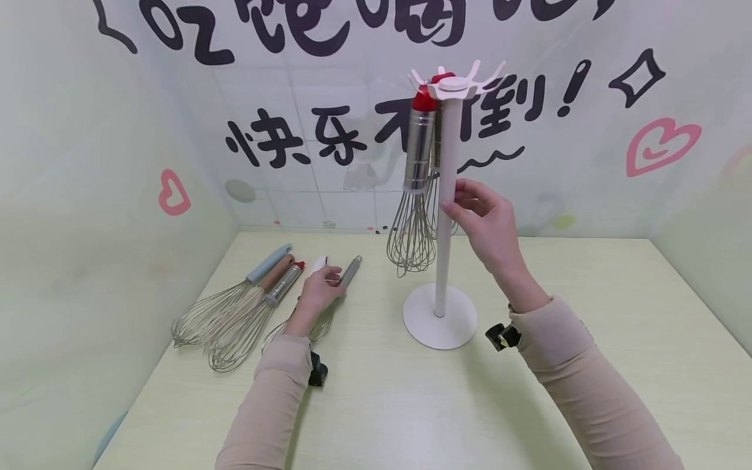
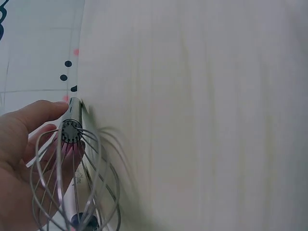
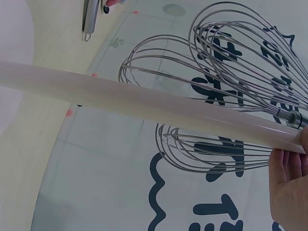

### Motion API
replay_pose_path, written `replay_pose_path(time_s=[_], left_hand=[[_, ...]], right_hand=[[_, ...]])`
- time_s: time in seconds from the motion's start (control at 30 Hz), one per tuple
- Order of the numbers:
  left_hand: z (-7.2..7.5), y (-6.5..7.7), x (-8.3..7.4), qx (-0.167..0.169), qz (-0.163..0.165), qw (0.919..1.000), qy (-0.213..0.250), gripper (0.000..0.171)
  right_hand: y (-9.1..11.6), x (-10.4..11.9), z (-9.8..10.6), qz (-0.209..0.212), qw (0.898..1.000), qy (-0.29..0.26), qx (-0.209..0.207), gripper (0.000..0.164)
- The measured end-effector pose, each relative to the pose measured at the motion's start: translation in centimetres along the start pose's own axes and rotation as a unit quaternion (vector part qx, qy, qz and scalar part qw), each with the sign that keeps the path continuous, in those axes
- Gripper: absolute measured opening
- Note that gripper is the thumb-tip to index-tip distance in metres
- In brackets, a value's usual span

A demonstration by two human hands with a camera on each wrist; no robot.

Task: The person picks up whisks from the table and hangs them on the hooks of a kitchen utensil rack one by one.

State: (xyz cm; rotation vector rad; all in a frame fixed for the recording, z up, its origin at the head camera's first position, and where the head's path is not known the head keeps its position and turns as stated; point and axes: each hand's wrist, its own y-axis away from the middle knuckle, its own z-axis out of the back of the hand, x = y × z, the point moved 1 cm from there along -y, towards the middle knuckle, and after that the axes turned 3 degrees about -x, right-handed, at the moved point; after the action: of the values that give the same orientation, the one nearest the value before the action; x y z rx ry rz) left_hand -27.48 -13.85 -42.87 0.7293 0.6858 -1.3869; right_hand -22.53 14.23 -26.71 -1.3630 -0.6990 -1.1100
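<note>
My left hand [image 1: 320,289] is at a metal-handled whisk [image 1: 353,268] lying on the table, with thumb and fingers about its handle; in the left wrist view the thumb touches the handle [image 2: 74,109] above the wire loops. Close by lies a white-handled whisk [image 1: 320,262], partly covered by that hand. My right hand [image 1: 490,225] pinches the pole [image 1: 448,150] of a white upright rack between thumb and fingers. Red-tipped metal whisks hang from the rack's left side, the front one [image 1: 418,150] plainly seen, another partly behind the pole.
Left of my left hand lie whisks with a blue handle [image 1: 269,263], a brown handle [image 1: 276,274] and a red-tipped metal handle [image 1: 286,282]. The rack's round base [image 1: 420,329] stands mid-table. Hooks [image 1: 490,78] spread from its top. A printed sheet [image 1: 352,196] hangs behind.
</note>
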Motion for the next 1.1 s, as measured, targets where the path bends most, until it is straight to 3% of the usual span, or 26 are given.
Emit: replay_pose_path(time_s=[0.7, 1.1], left_hand=[[-0.3, -0.4, 0.7, -0.002, 0.0, 1.0, -0.008, 0.047], [0.3, 0.4, -1.3, -0.008, 0.003, 0.9998, 0.02, 0.049]], right_hand=[[0.1, 0.1, 0.1, -0.003, 1.0, 0.009, 0.002, 0.034], [0.2, 0.1, 0.0, -0.004, 1.0, 0.006, 0.005, 0.034]])
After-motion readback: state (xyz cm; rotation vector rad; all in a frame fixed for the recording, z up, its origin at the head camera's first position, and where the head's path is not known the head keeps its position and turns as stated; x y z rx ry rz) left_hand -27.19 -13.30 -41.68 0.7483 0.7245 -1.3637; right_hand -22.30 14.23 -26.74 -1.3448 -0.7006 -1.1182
